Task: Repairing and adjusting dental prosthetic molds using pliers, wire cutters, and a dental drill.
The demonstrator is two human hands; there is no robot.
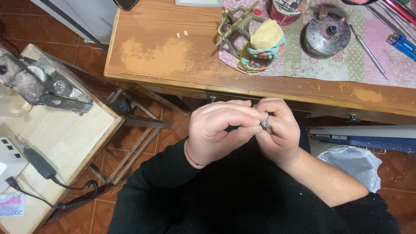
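Small silvery piece [264, 124] between both hands, left hand [216, 130] and right hand [279, 128] fingertips pinching it

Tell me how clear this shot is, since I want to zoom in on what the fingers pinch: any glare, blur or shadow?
Head view: even indoor light; the small metal piece between left hand and right hand glints and is mostly hidden; the dark lap below swallows detail; desk items are fairly sharp.
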